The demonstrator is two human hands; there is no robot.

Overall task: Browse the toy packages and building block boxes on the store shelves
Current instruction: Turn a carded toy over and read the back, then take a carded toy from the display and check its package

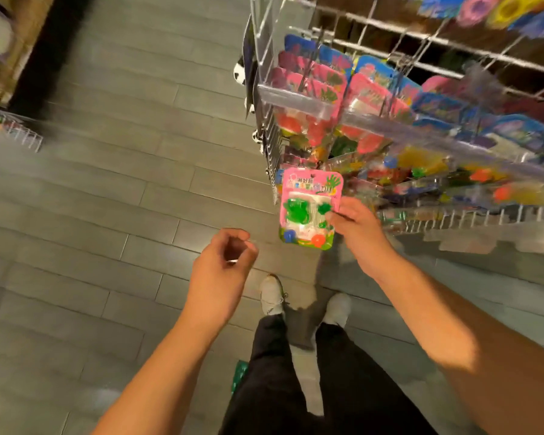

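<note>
My right hand (357, 229) pinches the right edge of a pink blister toy package (307, 205) with green sticky toys inside and a blue and an orange piece at its bottom. The package hangs upright just left of the wire display rack (296, 98), in front of its lower rows. My left hand (223, 268) hovers over the floor to the left of the package, fingers loosely curled, holding nothing. Several more pink and blue toy packages (321, 76) hang on the rack's hooks, blurred by motion.
Grey plank floor (123, 183) fills the aisle to the left. A second wire rack (16, 130) sits at the far left edge, with dark shelving behind it. My legs and white shoes (272, 295) stand below the hands, beside the rack's base.
</note>
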